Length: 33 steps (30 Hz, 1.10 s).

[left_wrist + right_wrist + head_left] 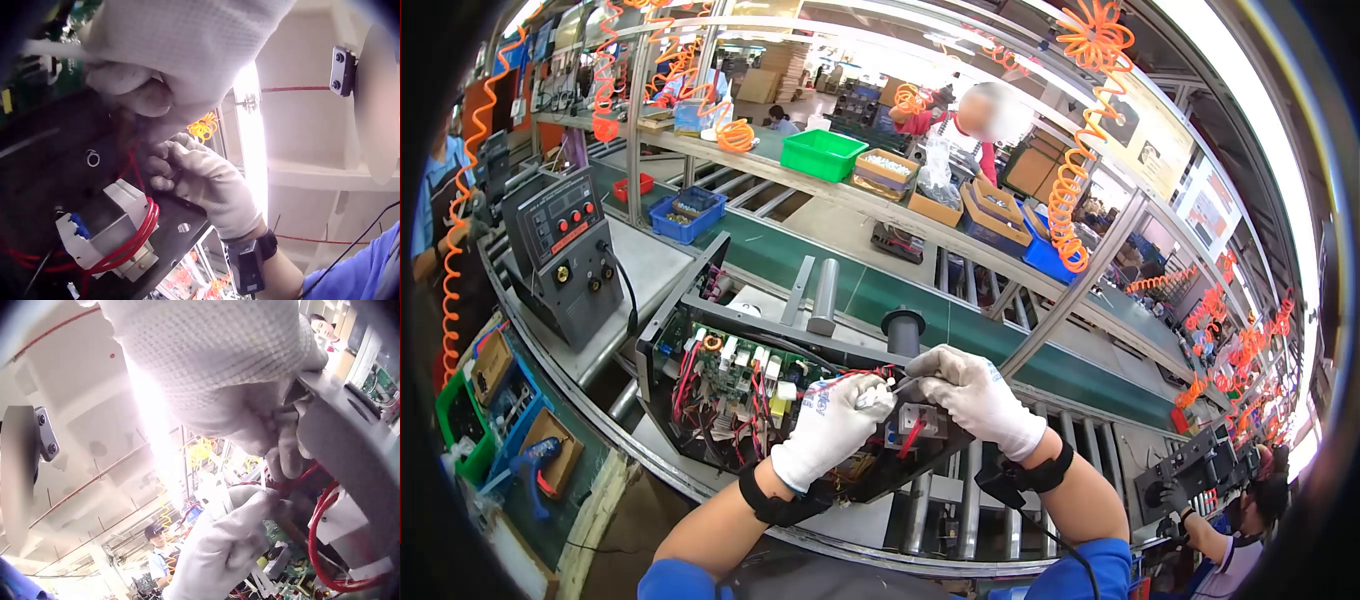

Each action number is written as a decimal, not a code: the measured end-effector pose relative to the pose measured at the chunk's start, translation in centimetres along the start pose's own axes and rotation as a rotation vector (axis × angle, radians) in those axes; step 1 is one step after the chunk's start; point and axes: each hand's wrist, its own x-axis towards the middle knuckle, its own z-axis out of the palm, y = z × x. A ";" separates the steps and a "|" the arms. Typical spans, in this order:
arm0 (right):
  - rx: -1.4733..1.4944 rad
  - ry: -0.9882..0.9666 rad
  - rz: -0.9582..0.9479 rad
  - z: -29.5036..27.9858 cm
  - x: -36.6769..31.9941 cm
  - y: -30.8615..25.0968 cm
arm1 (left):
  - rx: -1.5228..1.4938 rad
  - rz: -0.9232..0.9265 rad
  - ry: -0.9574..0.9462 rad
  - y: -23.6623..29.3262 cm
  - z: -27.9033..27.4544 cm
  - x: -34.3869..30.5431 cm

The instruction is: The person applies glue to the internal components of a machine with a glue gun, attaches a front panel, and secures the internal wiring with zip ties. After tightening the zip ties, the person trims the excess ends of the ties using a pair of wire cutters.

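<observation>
Both hands wear white knitted gloves and meet over an open black machine housing (810, 345). My left hand (835, 415) grips white plastic strips (261, 581) that look like cable ties; one strip end (53, 49) sticks out of its fist in the left wrist view. My right hand (975, 395) has curled fingers at the upper edge of a black panel. In the right wrist view a thin white strip (262, 474) rises from the left fingertips to the right fingers. Red wires (132, 165) run close behind the fingertips. Beneath is a metal block (115, 215) wrapped in red cable.
A green circuit board (735, 365) with wiring fills the housing's left side. Another machine (565, 250) stands at the left. Rollers (970, 500) lie under the right arm. Parts bins, including a green bin (823, 155), line the shelf ahead; orange coiled hoses (1072, 215) hang above.
</observation>
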 end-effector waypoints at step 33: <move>-0.584 -0.003 -0.398 4.6 -2.3 0.9 | -0.026 0.081 0.277 -4.8 2.6 1.8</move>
